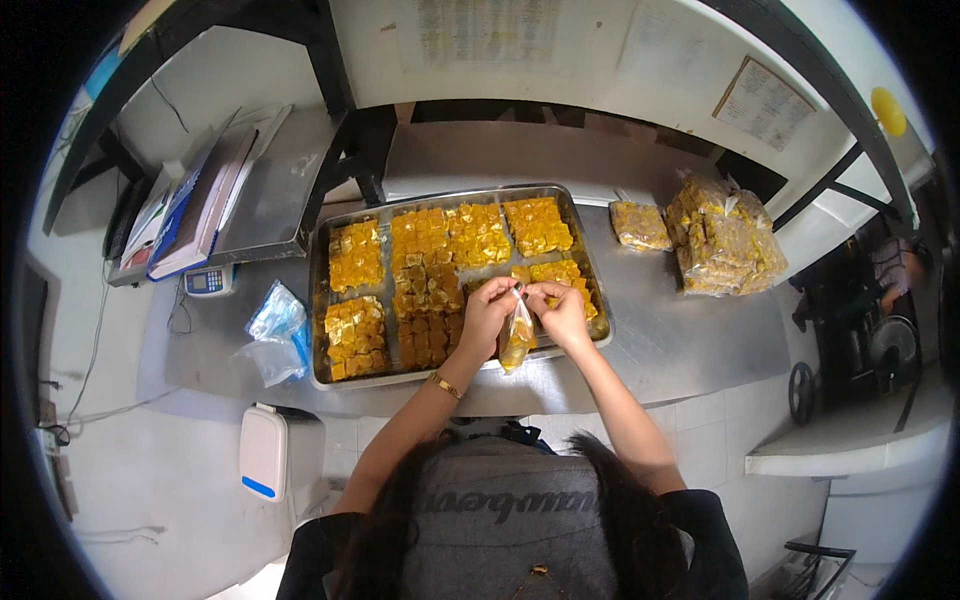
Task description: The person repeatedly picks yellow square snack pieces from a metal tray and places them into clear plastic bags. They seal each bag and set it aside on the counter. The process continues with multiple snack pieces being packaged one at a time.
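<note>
Both hands meet over the front right part of a large metal tray (318,300). My left hand (487,315), a gold-coloured band at its wrist, pinches the gathered neck of a clear plastic bag (517,343). On the other side of that neck, my right hand (562,312) grips it too, fingers closed. The bag hangs below the fingers with yellow-orange pieces in its bottom. In the tray lie several blocks of yellow-orange cubes (357,335), set in rows; the hands and bag hide some of them.
Filled clear bags (728,240) are piled at the right, beside a single flat bag (640,226). Left of the tray lie empty plastic bags (275,335) and a small scale (209,281). Folders (200,215) lean at the far left. A lidded bin (264,450) stands below the table edge.
</note>
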Demonstrator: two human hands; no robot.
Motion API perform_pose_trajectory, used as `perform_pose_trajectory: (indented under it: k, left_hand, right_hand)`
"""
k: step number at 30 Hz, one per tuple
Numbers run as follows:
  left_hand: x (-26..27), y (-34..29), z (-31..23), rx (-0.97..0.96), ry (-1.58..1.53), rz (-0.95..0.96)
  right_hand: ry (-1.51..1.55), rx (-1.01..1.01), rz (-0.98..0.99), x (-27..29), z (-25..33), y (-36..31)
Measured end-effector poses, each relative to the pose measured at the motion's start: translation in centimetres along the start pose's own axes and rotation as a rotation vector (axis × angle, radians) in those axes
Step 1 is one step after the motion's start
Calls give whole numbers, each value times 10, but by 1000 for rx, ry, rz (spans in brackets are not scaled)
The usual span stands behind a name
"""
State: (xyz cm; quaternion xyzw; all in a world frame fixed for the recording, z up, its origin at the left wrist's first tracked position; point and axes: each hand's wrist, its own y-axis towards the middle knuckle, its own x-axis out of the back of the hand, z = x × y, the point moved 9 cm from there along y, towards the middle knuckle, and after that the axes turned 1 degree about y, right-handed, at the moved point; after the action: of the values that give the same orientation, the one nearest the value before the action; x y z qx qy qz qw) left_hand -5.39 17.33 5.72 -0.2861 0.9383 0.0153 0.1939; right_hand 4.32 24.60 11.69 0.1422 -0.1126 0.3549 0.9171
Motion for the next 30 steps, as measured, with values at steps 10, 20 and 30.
perform_pose_trajectory:
  k: [10,20,30]
  left_hand:
    - [9,-1,2,156,-75,-169]
    - [10,9,14,277,210,23]
    - [8,13,17,283,-68,4]
  right_hand:
    - [11,178,-284,-9,5,-12]
    - [-278,172,-319,-10,7,-4]
    - [17,71,-276,1,-14,12]
